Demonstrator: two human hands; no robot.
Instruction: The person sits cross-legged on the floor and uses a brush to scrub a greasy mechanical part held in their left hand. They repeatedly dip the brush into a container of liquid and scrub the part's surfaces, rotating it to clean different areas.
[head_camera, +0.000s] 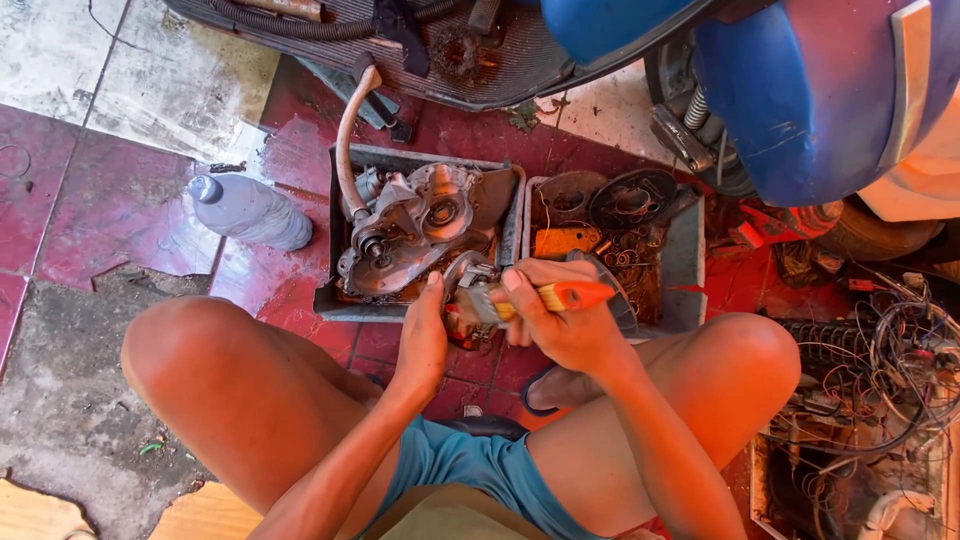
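We count two hands, our left hand (422, 335) and right hand (560, 320), one orange-handled brush (560, 297) and one small metal part (472, 300). Two grey trays: the left tray (335, 297), the right tray (686, 262). One engine cover (410, 225), one plastic bottle (250, 210), one blue scooter (800, 90).

Floor (120, 200) under me: red tiles, worn down to bare grey cement at my left knee. Clear plastic bottle (250, 210) lies on its side on the tiles. Just right of it sit two shallow metal trays side by side, touching: left tray (335, 298), right tray (685, 265). Tangle of wires (880, 370) lies far right.
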